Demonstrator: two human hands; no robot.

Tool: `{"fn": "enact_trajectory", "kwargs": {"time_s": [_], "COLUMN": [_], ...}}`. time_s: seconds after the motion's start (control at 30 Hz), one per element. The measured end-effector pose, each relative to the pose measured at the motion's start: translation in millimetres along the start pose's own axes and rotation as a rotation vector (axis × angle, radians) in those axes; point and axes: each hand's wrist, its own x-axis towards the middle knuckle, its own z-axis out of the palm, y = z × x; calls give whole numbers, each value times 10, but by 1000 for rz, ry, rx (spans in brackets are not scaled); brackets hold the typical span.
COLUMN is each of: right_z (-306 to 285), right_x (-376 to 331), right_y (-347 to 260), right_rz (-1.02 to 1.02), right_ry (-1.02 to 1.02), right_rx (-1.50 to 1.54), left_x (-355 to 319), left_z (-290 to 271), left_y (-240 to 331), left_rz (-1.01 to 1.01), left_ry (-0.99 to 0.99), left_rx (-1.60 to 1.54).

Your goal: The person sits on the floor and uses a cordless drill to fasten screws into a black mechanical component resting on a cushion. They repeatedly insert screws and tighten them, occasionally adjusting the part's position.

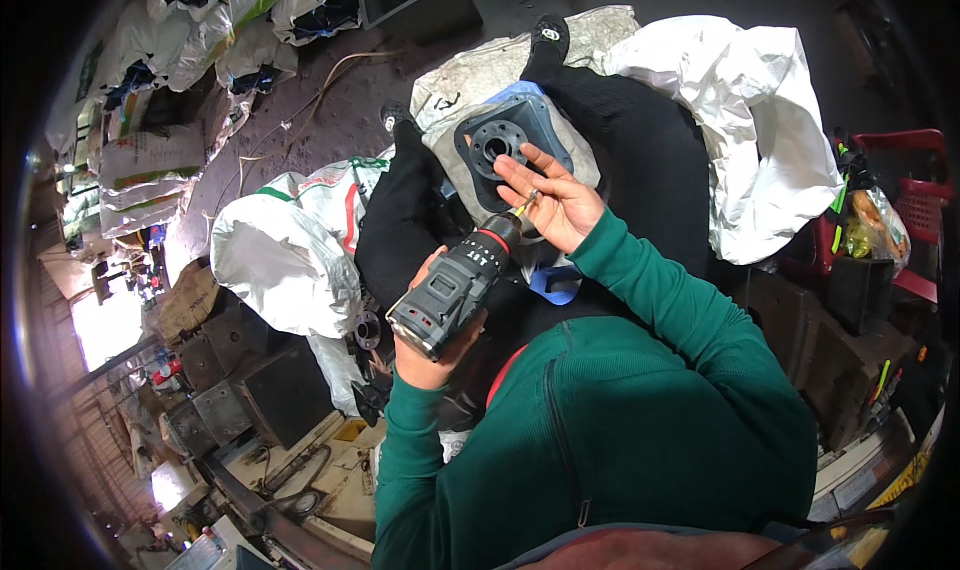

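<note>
My left hand (425, 365) is wrapped round a grey and black cordless drill (450, 295) with a red ring at its chuck. The drill's bit (524, 206) points up and right toward my right hand (560, 202). That hand is palm up with several fingers stretched out, and a small metal screw (534, 196) sits among its fingers at the bit's tip. Just beyond them, between my legs, rests a dark grey square housing (515, 120) with a round flange and a centre hole. My fingertips overlap the flange's lower edge.
A white sack (285, 240) stands left of my legs, and a large white sheet (750, 120) lies at the right. Dark blocks (285, 390) are stacked at lower left. A red plastic chair (915, 200) is at far right, a black bin (420, 5) at the top.
</note>
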Motion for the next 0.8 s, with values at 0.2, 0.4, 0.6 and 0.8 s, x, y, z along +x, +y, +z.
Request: {"fn": "enact_trajectory", "kwargs": {"time_s": [0.2, 0.4, 0.6, 0.8], "right_z": [9, -16, -1, -193], "right_x": [-38, -38, 44, 192], "right_y": [-5, 47, 51, 43], "right_rz": [19, 35, 27, -152], "right_ry": [-33, -23, 141, 387], "right_rx": [-10, -13, -134, -461], "left_x": [42, 82, 170, 572], "left_z": [-22, -80, -92, -288], "left_y": [19, 70, 188, 24], "left_rz": [159, 298, 290, 361], "left_ry": [-19, -11, -62, -67], "left_rx": [286, 462, 388, 364]}}
